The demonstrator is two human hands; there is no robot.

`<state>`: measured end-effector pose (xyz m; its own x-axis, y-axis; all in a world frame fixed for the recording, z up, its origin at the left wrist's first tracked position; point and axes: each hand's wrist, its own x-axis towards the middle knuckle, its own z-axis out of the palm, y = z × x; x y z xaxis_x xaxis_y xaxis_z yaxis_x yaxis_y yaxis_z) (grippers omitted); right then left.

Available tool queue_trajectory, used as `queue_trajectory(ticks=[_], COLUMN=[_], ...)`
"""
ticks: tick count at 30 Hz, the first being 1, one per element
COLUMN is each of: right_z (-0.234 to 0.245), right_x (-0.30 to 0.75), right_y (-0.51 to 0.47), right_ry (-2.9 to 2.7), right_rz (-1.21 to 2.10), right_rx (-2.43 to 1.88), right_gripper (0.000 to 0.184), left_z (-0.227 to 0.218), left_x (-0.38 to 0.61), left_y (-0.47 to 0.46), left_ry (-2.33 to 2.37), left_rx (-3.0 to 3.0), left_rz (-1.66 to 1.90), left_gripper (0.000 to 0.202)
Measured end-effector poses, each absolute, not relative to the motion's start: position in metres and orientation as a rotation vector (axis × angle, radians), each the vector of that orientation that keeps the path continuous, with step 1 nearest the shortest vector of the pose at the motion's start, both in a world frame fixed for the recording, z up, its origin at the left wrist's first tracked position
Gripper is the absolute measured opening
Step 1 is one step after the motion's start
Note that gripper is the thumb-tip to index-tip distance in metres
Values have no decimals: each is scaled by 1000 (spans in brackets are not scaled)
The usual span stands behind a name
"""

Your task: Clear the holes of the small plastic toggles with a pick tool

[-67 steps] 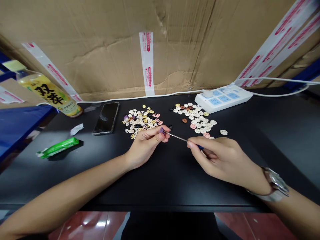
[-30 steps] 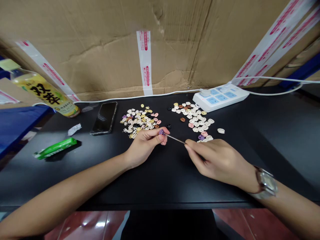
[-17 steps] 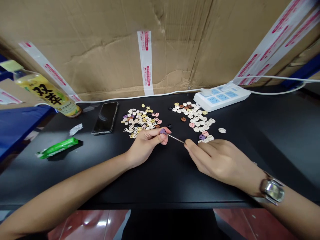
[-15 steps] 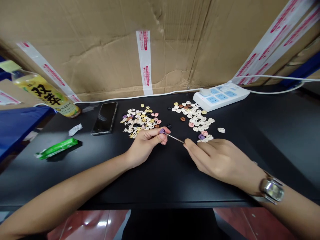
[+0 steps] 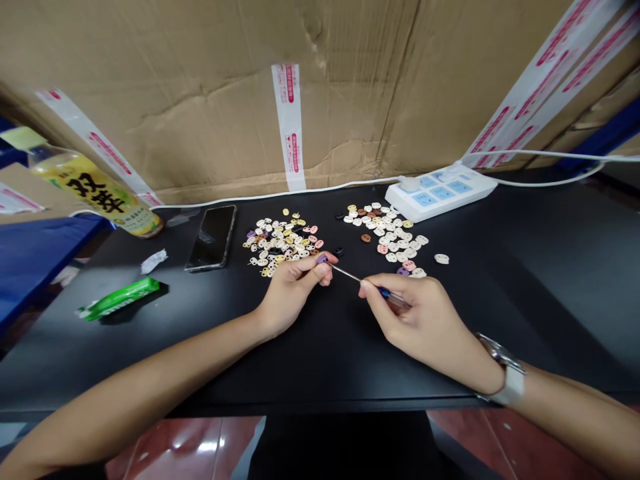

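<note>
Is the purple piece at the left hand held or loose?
Held: the left hand pinches the purple piece, and the right hand points a slim tool at it.

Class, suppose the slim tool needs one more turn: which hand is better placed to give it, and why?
Probably the right hand: it grips the slim tool, whose far end reaches the purple piece. The left hand is occupied pinching that purple piece.

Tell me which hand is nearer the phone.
Left. The left hand is to the right of the phone and closer to the person; the right hand is much farther right, beyond the left.
</note>
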<state>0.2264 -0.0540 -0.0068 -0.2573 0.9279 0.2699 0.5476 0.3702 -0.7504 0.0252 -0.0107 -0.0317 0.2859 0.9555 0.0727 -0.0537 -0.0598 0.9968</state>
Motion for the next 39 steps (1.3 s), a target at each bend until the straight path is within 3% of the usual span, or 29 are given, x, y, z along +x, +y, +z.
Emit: queue_trajectory(ticks=[3,8,10,12,16,20,25,30,39], right_z=[-16,-27,-26,-20,-6,0,2,3,7], right_x=[221,217,220,224,234,240,241,245,253], right_y=[-56,-54,-50,-44,-31,-27,-29,-30,-33], right_ry=[-1927,-2188,-2255,-2232,-2052,-1989,-1972,-2002,-2150], right_rz=[613,-316,-488,-307,411,705,749,729,359], right_rx=[-1255,-983,-913,-951,-1042,-1021,-992,-971,-875], right_gripper=[26,20,18,18,21,25,25,22,13], left_z=[-33,-34,-32,-29,-21,-20,-20,-19,-22], left_x=[25,24,24,25,23,19,15,15,16], left_y=[-11,-11,-10,-9,-8,-5,-3,-2,-2], left_ry=[930,912,887,840,697,649,628,617,638], left_rx=[1319,1253,1250,1232,1128,1068,1078,1193,1234], left_rz=[1086,1122,1131,1132,1142,1112,1120,1124,1095], left_gripper=[32,27,28,28,27,27,33,19,18])
